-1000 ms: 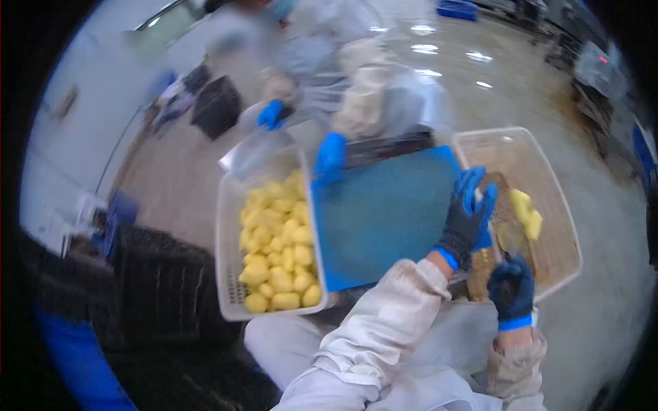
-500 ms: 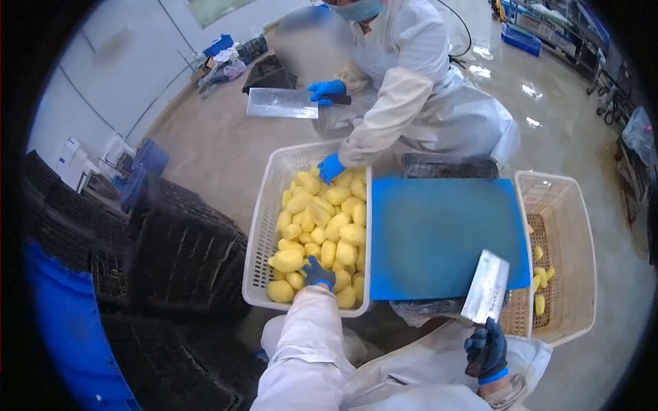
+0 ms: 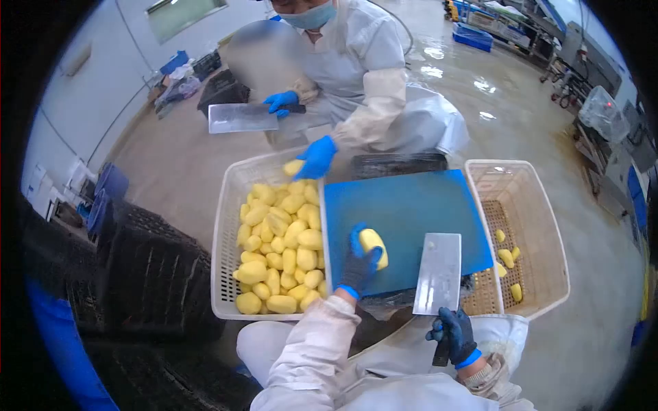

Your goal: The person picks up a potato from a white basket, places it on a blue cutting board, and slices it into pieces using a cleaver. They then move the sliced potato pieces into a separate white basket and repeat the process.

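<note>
My left hand (image 3: 362, 264), in a dark glove, grips a peeled potato (image 3: 373, 248) over the near left part of the blue cutting board (image 3: 404, 198). In my right hand (image 3: 454, 335), also gloved, is the handle of a cleaver (image 3: 439, 274); its broad blade points away from me, over the board's near right edge. Left of the board stands a white crate (image 3: 226, 274) full of peeled potatoes (image 3: 277, 233). To the right, another white crate (image 3: 548, 253) holds several yellow pieces (image 3: 507, 257) at its bottom.
Across the board a co-worker in white holds a cleaver (image 3: 240, 118) in one blue glove and a potato (image 3: 293, 167) in the other (image 3: 319, 157), above the full crate. Black crates (image 3: 144, 267) are stacked at my left. The floor (image 3: 473, 109) looks wet.
My left hand has come out of the full crate with a potato and moved right over the board. My cleaver shifted left and turned more upright. The co-worker's hand lifted a potato.
</note>
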`<act>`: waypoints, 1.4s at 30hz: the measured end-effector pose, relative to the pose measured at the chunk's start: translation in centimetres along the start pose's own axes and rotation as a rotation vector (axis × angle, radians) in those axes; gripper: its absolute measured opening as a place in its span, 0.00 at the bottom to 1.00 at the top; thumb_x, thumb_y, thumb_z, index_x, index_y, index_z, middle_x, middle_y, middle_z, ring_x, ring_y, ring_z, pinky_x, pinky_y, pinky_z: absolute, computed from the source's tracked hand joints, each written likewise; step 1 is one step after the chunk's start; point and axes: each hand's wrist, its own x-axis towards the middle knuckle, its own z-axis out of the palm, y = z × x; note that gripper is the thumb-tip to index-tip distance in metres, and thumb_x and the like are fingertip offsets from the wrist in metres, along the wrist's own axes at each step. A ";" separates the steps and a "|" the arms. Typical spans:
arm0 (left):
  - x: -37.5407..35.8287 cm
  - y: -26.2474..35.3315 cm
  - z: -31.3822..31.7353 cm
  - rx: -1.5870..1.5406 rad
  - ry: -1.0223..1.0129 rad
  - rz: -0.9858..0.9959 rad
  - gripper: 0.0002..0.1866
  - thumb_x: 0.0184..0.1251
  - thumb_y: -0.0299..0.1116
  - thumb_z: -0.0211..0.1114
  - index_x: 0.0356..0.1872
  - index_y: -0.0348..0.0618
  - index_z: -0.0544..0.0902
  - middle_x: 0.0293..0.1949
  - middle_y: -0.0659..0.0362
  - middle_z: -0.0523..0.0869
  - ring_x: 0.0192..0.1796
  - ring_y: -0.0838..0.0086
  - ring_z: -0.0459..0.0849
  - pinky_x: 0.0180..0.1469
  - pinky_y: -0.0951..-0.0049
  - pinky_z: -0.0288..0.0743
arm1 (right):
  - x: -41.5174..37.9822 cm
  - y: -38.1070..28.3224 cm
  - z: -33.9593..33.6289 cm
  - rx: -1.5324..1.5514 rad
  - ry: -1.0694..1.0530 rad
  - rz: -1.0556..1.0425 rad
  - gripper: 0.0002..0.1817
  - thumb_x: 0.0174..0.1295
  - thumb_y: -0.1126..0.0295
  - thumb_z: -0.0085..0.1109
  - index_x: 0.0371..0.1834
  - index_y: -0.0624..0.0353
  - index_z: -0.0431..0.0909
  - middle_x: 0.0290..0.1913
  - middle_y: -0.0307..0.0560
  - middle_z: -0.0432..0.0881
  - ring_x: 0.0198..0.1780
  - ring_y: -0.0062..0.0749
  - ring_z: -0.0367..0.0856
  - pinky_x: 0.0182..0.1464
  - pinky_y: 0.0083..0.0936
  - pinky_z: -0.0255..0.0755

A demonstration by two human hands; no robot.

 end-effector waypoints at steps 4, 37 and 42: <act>-0.1 0.7 2.0 0.218 -0.113 -0.001 0.34 0.50 0.35 0.66 0.61 0.42 0.63 0.54 0.46 0.73 0.59 0.55 0.70 0.60 0.60 0.63 | -0.8 -1.0 -0.9 -0.207 -0.038 -0.042 0.11 0.61 0.69 0.53 0.43 0.61 0.66 0.21 0.45 0.73 0.16 0.29 0.74 0.20 0.25 0.73; -0.6 -2.3 -1.4 0.081 -0.011 -0.263 0.27 0.58 0.37 0.64 0.57 0.33 0.70 0.46 0.50 0.80 0.43 0.68 0.79 0.45 0.71 0.74 | 8.3 -3.0 8.6 -1.593 -0.230 -0.443 0.21 0.62 0.54 0.43 0.41 0.65 0.72 0.34 0.67 0.79 0.40 0.59 0.78 0.44 0.48 0.70; -6.0 -1.9 -2.6 -0.101 0.416 -0.134 0.24 0.60 0.38 0.61 0.53 0.33 0.73 0.43 0.52 0.80 0.42 0.72 0.77 0.45 0.73 0.72 | 2.9 -6.1 8.4 -1.445 -0.119 -0.460 0.21 0.61 0.54 0.44 0.42 0.62 0.72 0.34 0.65 0.79 0.39 0.58 0.78 0.44 0.48 0.71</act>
